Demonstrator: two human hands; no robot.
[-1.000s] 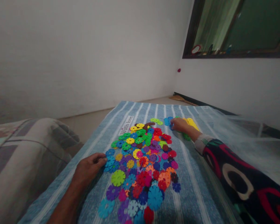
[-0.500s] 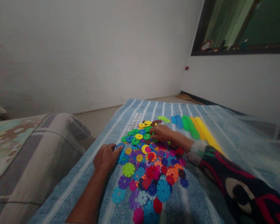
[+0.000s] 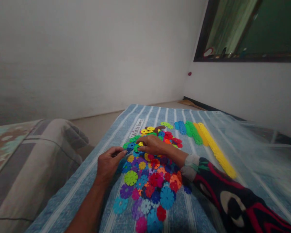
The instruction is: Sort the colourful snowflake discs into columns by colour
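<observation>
A pile of flat, notched plastic discs in many colours (image 3: 156, 179) spreads over the striped blue cloth (image 3: 87, 181). My left hand (image 3: 111, 161) is at the pile's left edge, thumb and forefinger close together beside green and blue discs (image 3: 131, 146); what it pinches, if anything, is too small to tell. Over the upper part of the pile, my right hand (image 3: 150, 144) reaches in from the right with its fingers curled down at green and yellow discs. Whether a disc is between those fingers cannot be made out.
Rows of yellow (image 3: 217, 149), orange, green (image 3: 193, 132) and blue discs (image 3: 180, 127) lie at the right, with a short lime row (image 3: 167, 125) behind. Clear plastic sheeting (image 3: 259, 139) covers the far right. A draped grey cloth (image 3: 55, 152) stands at the left.
My right hand has moved left across the pile, nearer my left hand, uncovering red discs. My left thumb and forefinger now sit by the green and blue discs. The view has shifted slightly.
</observation>
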